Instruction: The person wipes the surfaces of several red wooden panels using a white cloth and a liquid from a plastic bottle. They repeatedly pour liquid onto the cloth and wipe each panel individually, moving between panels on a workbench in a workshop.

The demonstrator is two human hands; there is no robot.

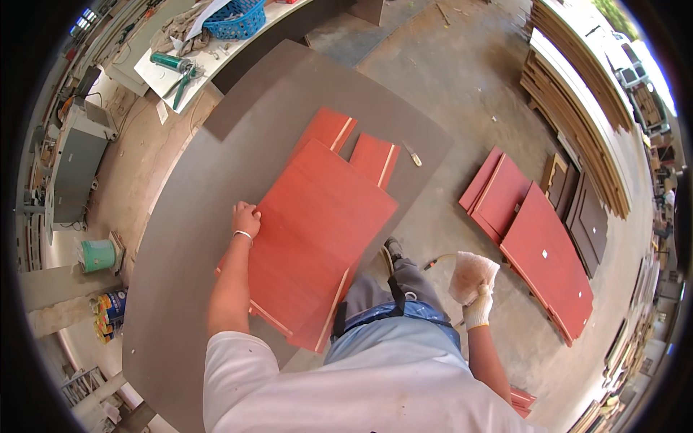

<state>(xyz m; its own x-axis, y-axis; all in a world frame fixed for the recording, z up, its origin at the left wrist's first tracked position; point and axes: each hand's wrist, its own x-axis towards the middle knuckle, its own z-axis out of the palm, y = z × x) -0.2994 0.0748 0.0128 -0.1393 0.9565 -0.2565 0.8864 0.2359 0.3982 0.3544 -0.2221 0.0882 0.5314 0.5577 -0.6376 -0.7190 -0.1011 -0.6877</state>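
Observation:
My left hand, bare and with a white band at the wrist, has its fingers curled at the left edge of a large red board. That board lies on top of other red panels, two of which stick out at the far side, a left panel and a right panel, both with pale edges. Off to the right, my right hand wears a white knit glove. It grips a crumpled whitish-pink cloth, held away from the boards.
The red boards rest on a grey-brown tabletop; a utility knife lies near its right edge. More red panels lean at right before stacked boards. A bench at far left holds a caulking gun and blue basket.

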